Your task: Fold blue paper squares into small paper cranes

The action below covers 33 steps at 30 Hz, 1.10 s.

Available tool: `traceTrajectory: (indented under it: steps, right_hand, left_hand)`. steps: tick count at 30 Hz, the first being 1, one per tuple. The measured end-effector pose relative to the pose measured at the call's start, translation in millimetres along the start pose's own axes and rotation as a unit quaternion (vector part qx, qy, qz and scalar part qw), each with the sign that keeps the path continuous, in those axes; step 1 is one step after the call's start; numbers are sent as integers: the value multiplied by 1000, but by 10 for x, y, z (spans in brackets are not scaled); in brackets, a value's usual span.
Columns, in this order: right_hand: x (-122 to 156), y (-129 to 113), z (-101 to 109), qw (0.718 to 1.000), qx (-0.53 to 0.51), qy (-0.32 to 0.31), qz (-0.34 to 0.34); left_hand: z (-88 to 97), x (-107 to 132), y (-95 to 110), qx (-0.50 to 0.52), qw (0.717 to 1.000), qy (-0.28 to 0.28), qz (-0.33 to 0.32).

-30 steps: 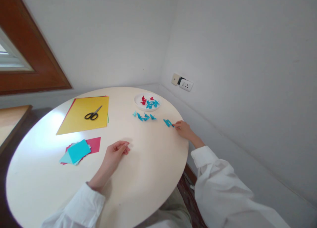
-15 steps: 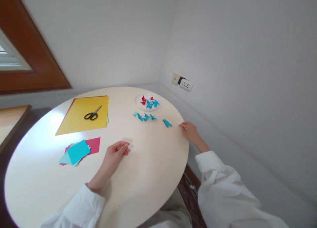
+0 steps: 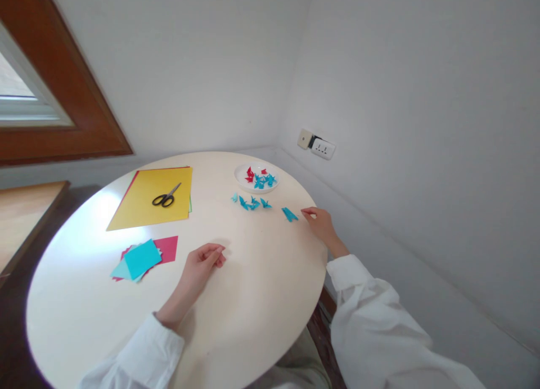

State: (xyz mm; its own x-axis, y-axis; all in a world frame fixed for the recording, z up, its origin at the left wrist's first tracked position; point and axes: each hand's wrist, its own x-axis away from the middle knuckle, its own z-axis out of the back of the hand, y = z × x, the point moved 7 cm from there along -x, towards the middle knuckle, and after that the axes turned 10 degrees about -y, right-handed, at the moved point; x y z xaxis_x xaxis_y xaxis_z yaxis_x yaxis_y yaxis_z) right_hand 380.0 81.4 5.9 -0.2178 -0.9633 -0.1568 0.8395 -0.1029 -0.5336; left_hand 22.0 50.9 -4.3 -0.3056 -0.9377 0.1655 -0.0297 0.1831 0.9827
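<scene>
My left hand (image 3: 205,263) rests over the middle of the table, thumb against curled fingers, with nothing showing in it. At the right edge my right hand (image 3: 319,223) has its thumb and fingertips drawn together, and I see nothing between them. Just left of those fingertips, apart from them, lies a narrow folded blue paper piece (image 3: 289,214). Several blue origami cranes (image 3: 253,204) stand in a row further left, with a pale one (image 3: 234,197) at the end. Behind them a white plate (image 3: 241,184) holds red and blue folded cranes.
Small blue, pale and pink paper squares (image 3: 143,259) are fanned out left of my left hand. Black-handled scissors (image 3: 165,198) lie on large yellow sheets (image 3: 130,206). White walls close in behind and on the right, with a socket (image 3: 323,148) near the corner.
The view has shifted a little, so the table sits further right. My right hand has come slightly closer to the folded blue piece. My left hand keeps its pose.
</scene>
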Motion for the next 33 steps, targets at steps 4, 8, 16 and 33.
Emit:
traceTrajectory:
  steps: [4, 8, 16, 33]
  right_hand:
    - [70, -21, 82, 999, -29, 27, -21]
    - [116, -166, 45, 999, -43, 29, -6]
    - [-54, -761, -556, 987, -28, -42, 153]
    - [-445, -1232, -941, 984, -63, -120, 115]
  left_hand:
    - [-7, 4, 15, -10, 1000, 5, -5]
    - [77, 26, 33, -36, 998, 57, -13]
    - [309, 137, 73, -111, 986, 111, -52]
    - [487, 303, 44, -102, 984, 144, -39]
